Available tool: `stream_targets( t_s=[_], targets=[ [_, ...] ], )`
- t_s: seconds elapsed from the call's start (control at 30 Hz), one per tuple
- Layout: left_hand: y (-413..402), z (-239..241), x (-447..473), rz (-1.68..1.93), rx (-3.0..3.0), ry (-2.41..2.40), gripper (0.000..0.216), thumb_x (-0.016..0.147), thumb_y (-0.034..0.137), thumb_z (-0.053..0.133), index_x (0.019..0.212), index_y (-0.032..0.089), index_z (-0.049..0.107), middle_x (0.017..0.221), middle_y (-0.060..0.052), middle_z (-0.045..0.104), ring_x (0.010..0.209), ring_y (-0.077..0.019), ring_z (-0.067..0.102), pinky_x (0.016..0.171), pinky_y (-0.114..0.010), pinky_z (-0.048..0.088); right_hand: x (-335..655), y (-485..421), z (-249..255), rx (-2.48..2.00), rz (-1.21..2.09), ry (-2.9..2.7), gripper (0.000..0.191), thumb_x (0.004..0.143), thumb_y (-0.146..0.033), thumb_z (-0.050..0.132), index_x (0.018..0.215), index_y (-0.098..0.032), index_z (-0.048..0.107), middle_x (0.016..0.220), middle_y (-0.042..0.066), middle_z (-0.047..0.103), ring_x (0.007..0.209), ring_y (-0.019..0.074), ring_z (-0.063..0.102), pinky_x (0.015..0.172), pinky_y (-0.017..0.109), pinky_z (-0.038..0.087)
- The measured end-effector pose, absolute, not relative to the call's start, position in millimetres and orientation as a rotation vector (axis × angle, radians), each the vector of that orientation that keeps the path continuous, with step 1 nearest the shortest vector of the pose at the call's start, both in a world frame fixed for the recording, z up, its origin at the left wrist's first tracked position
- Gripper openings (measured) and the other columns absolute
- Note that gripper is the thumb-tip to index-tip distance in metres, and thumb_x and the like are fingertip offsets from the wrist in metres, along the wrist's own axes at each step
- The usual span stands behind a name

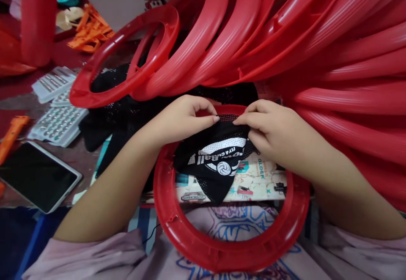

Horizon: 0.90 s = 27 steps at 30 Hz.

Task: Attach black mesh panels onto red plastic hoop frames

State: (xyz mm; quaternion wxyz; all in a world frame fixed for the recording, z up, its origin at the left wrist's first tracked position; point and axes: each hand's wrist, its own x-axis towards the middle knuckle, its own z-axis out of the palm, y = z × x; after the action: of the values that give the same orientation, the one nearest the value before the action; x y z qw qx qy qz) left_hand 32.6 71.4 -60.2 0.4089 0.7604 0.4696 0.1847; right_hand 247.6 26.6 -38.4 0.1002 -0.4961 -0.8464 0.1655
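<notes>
A red plastic ring (222, 250) lies in front of me, its near side over my lap and its far side on a printed board (260, 174). Black mesh fabric (218, 187) with a white ball logo hangs inside the ring. At the ring's far rim, my left hand (193, 117) pinches the fabric's upper edge between thumb and fingertips. Just to the right, my right hand (266, 130) pinches the same edge, its fingertips close to the left ones. The fabric's lower corner hangs loose over the board.
Many red rings (317, 39) lean in a fanned stack at the back and right. More black fabric (117, 119) lies beneath them. To the left are a tablet-like device (38, 176), plastic trays of small parts (57, 121) and orange plastic pieces (90, 28).
</notes>
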Motion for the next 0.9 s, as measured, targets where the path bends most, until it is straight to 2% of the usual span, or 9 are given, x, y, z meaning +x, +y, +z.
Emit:
stream_targets(
  t_s=[0.1, 0.27, 0.37, 0.47, 0.63, 0.77, 0.9],
  targets=[
    [74.3, -61.6, 31.5, 0.488, 1.822, 1.212, 0.022, 0.076, 0.036, 0.064, 0.078, 0.015, 0.072, 0.070, -0.002, 0.068, 0.065, -0.0150, 0.058, 0.060, -0.026, 0.043, 246.4, 27.8, -37.0, -1.501, 0.493, -2.552, 0.040, 0.085, -0.008, 0.045, 0.109, -0.020, 0.073, 0.102, 0.008, 0.067, 0.089, 0.0199, 0.062, 0.079, 0.032, 0.048],
    [79.5, -61.5, 28.3, 0.445, 1.727, 1.176, 0.025, 0.076, 0.038, 0.064, 0.079, 0.015, 0.074, 0.073, -0.002, 0.069, 0.069, -0.0161, 0.061, 0.066, -0.028, 0.047, 244.6, 27.0, -33.4, -1.469, 0.651, -2.476, 0.042, 0.088, -0.016, 0.051, 0.127, -0.023, 0.065, 0.103, 0.005, 0.072, 0.089, 0.0187, 0.065, 0.081, 0.031, 0.048],
    [81.4, -60.3, 27.5, 0.424, 1.715, 1.167, 0.025, 0.074, 0.036, 0.064, 0.083, 0.016, 0.075, 0.074, -0.002, 0.069, 0.072, -0.0174, 0.063, 0.069, -0.030, 0.049, 242.8, 27.0, -34.5, -1.431, 0.663, -2.477, 0.034, 0.087, -0.024, 0.059, 0.120, -0.021, 0.069, 0.099, 0.005, 0.073, 0.086, 0.0185, 0.065, 0.079, 0.030, 0.048],
    [81.7, -60.2, 28.2, 0.417, 1.733, 1.116, 0.023, 0.074, 0.034, 0.065, 0.083, 0.016, 0.075, 0.077, -0.002, 0.070, 0.074, -0.0173, 0.063, 0.072, -0.030, 0.049, 239.2, 28.1, -38.2, -1.467, 0.613, -2.555, 0.029, 0.087, -0.019, 0.057, 0.111, -0.019, 0.073, 0.096, 0.007, 0.073, 0.088, 0.0203, 0.065, 0.080, 0.032, 0.046],
    [79.6, -62.9, 31.6, 0.464, 1.763, 1.129, 0.019, 0.074, 0.034, 0.066, 0.077, 0.015, 0.071, 0.069, -0.001, 0.065, 0.066, -0.0142, 0.057, 0.063, -0.026, 0.043, 237.7, 30.7, -41.3, -1.437, 0.513, -2.589, 0.036, 0.087, -0.015, 0.047, 0.110, -0.020, 0.073, 0.096, 0.008, 0.068, 0.089, 0.0203, 0.063, 0.077, 0.031, 0.044],
    [78.4, -67.8, 33.5, 0.502, 1.847, 1.160, 0.019, 0.077, 0.035, 0.063, 0.077, 0.017, 0.068, 0.075, -0.001, 0.066, 0.069, -0.0147, 0.058, 0.067, -0.027, 0.045, 240.4, 33.2, -42.3, -1.457, 0.393, -2.580, 0.037, 0.087, -0.018, 0.043, 0.107, -0.019, 0.074, 0.091, 0.008, 0.065, 0.079, 0.0185, 0.058, 0.070, 0.030, 0.039],
    [78.2, -70.4, 34.5, 0.479, 1.863, 1.201, 0.018, 0.078, 0.035, 0.060, 0.078, 0.018, 0.066, 0.078, -0.002, 0.067, 0.067, -0.0153, 0.057, 0.066, -0.028, 0.045, 239.8, 34.3, -45.2, -1.502, 0.336, -2.612, 0.039, 0.088, -0.018, 0.041, 0.109, -0.019, 0.074, 0.088, 0.008, 0.062, 0.072, 0.0169, 0.053, 0.064, 0.029, 0.035]
  ],
)
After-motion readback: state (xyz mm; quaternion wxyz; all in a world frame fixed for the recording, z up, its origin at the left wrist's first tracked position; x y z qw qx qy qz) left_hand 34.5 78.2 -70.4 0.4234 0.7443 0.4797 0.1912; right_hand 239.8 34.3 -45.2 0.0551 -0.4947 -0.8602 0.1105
